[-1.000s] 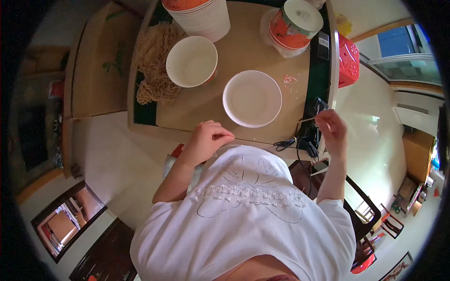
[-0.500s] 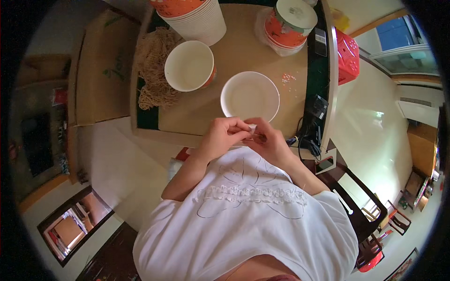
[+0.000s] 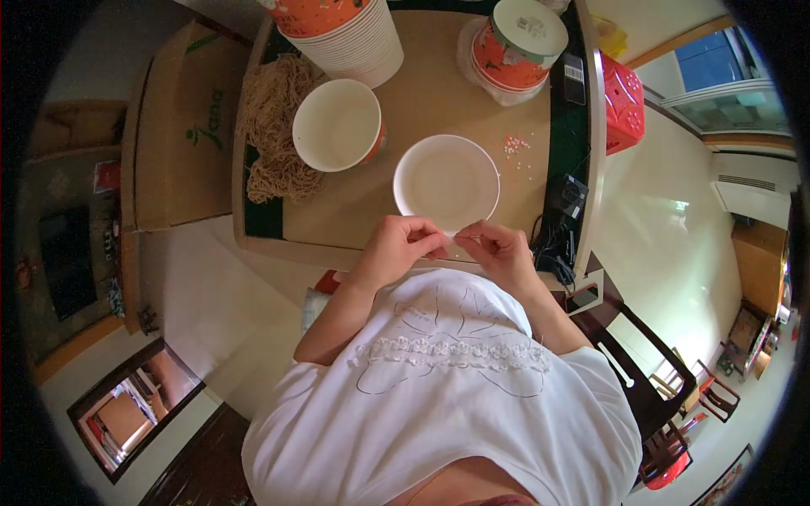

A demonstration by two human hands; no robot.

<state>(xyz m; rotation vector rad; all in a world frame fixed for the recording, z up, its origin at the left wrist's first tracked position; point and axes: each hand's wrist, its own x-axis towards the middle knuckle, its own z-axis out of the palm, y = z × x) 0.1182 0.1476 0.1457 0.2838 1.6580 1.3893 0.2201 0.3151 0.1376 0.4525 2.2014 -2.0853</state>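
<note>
Both hands meet just in front of a round white bowl (image 3: 487, 196), by the table's near edge. Fingertips of my left hand (image 3: 403, 246) pinch a small white piece (image 3: 448, 239), too small to name. Close beside it, the thumb and forefinger of my right hand (image 3: 499, 250) are pressed together; what they hold, if anything, I cannot make out. The two hands are slightly apart at the tips. Tiny white and orange bits (image 3: 515, 148) lie scattered to the right of the bowl. Left of it stands an open paper tub (image 3: 308, 126) with an orange outside.
A tall stack of paper tubs (image 3: 363, 51) stands at the far left, beside a heap of brown netting-like string (image 3: 277, 126). An orange tub (image 3: 509, 66) sits upside down at the far right. Black cables (image 3: 553, 253) and a black box (image 3: 574, 80) line the right edge. A red stool (image 3: 623, 105) is beyond.
My right hand has drawn a little to the right, opening a small gap between the fingertips. The white piece shows lower, by my left fingers. The view has shifted slightly.
</note>
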